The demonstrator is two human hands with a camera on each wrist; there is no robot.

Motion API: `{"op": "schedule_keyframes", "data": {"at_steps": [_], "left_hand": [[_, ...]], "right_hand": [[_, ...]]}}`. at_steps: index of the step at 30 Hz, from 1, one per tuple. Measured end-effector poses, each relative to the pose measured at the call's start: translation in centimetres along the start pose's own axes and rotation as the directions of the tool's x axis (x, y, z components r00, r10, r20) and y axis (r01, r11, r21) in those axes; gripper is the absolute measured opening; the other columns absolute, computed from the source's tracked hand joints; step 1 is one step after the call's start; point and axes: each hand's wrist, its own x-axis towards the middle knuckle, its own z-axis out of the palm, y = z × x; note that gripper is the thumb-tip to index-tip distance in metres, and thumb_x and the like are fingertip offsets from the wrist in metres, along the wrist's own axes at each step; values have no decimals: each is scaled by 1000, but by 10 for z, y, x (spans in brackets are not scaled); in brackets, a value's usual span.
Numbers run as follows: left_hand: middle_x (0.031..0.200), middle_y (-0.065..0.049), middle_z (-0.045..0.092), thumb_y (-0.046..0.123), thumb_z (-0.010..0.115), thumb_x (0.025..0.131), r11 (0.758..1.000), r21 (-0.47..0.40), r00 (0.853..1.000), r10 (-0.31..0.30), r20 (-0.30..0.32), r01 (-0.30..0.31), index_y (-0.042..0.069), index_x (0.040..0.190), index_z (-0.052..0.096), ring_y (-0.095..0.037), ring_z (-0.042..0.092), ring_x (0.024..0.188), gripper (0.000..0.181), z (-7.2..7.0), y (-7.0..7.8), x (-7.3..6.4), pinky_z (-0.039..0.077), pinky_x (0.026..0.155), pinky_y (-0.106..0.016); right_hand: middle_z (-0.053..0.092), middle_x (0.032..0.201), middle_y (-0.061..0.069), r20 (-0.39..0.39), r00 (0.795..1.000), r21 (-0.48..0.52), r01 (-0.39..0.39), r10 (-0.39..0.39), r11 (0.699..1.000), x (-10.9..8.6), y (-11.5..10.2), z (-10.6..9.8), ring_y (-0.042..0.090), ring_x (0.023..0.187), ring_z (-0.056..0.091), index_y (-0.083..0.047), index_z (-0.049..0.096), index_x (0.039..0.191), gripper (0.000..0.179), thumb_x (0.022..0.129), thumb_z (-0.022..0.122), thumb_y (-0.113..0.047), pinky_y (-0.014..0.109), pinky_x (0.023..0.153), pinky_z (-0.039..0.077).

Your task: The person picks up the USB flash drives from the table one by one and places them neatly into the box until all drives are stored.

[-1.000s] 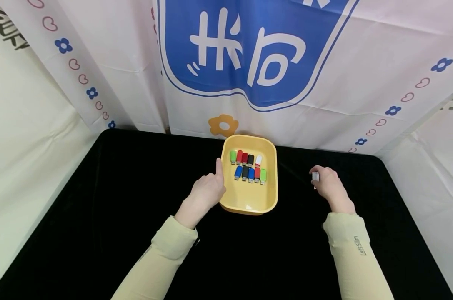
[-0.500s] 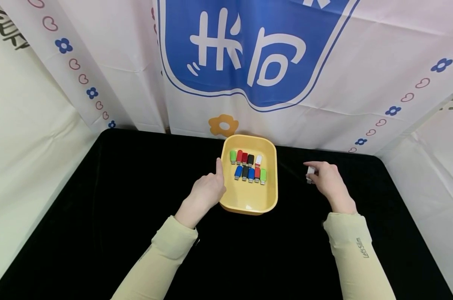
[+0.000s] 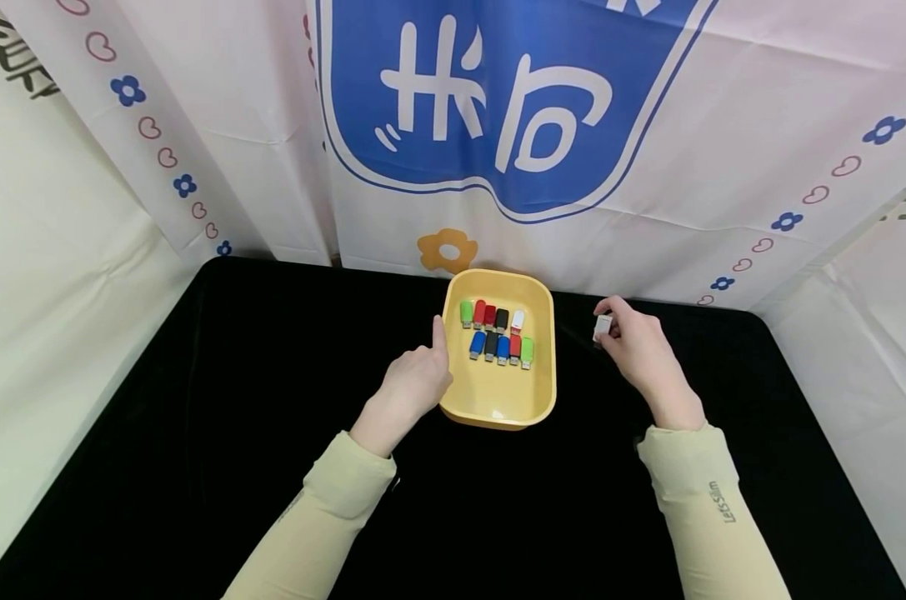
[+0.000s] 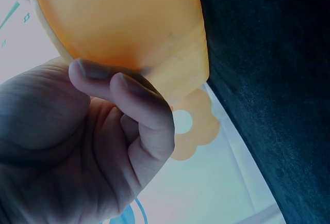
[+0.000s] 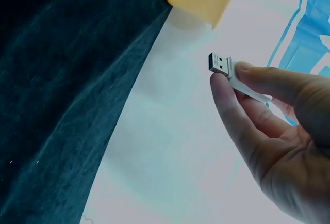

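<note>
A white USB flash drive (image 5: 246, 89) is pinched between the thumb and fingers of my right hand (image 3: 643, 350), right of the tray and off the table. Its bare metal plug points away from the palm in the right wrist view. My left hand (image 3: 413, 383) grips the left wall of the yellow plastic tray (image 3: 498, 418), index finger stretched along the rim and other fingers curled against the outside (image 4: 134, 100). Inside the tray, two rows of flash drives lie side by side: green, red, black and white (image 3: 518, 321) ones behind, blue, black, red and green (image 3: 527, 350) ones in front.
The tray stands near the back edge of a black cloth-covered table (image 3: 287, 350). Behind it hangs a white curtain (image 3: 272, 183) with a blue printed emblem (image 3: 468, 108). Pale fabric walls (image 3: 62, 275) close off both sides.
My right hand has moved left and towards the back, nearer the tray, turning the white flash drive in its fingers. My left hand and the tray stay where they were.
</note>
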Motion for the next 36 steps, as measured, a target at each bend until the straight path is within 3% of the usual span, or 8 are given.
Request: {"op": "schedule_keyframes", "data": {"at_steps": [11,18,36], "left_hand": [[59,-2,54,14,59,98,1000,0,1000,9,-14,-9,-4,158,3,-12,45,45,84,0,-1,0,32,42,-21],[59,-2,52,13,60,98,1000,7,999,19,-32,-19,-5,158,4,-11,45,45,84,1,0,-1,32,43,-21],[58,-2,52,14,60,98,1000,12,1000,16,-27,-16,-5,158,4,-11,44,45,84,1,0,-1,32,42,-21]], "right_hand": [[70,96,18,-23,1000,94,16,-14,995,5,-18,2,31,91,71,-2,63,118,29,89,68,1,48,82,57],[72,103,20,-30,999,142,29,-25,989,8,-28,8,31,92,71,-1,65,118,30,89,69,1,47,84,58],[71,112,16,100,995,152,10,-25,988,21,-59,24,27,95,70,-4,65,120,30,91,69,-2,44,85,59]]}}
